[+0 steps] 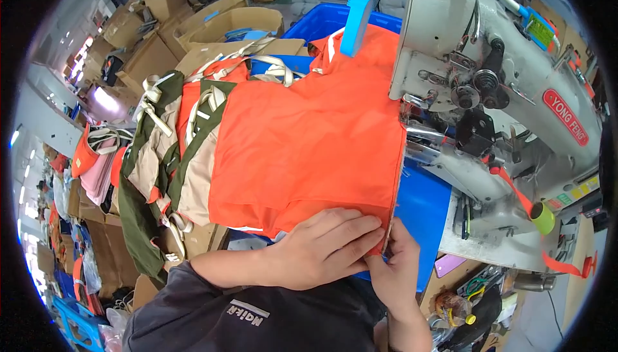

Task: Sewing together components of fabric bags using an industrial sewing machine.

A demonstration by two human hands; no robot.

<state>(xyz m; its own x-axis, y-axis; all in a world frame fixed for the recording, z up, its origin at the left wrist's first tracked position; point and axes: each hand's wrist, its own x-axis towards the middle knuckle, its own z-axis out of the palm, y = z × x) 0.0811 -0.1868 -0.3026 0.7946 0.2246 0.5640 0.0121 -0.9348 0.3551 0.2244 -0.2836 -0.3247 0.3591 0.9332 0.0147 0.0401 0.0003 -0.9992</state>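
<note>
A large orange fabric piece lies spread in front of me, its right edge running up to the sewing machine's needle and presser-foot area. My left hand rests on the fabric's near right corner, fingers laid flat over it; its thumb is hidden. Beside it, my right hand pinches the same corner at the edge, thumb on top and fingers on the far side. The grey sewing machine stands to the right, with a red ribbon hanging off its front.
Olive and beige fabric pieces with cream straps are heaped left of the orange one. A blue surface shows beneath the machine side. A blue-ended hanging cable dangles overhead. Cardboard boxes stand behind; a bottle and scissors lie lower right.
</note>
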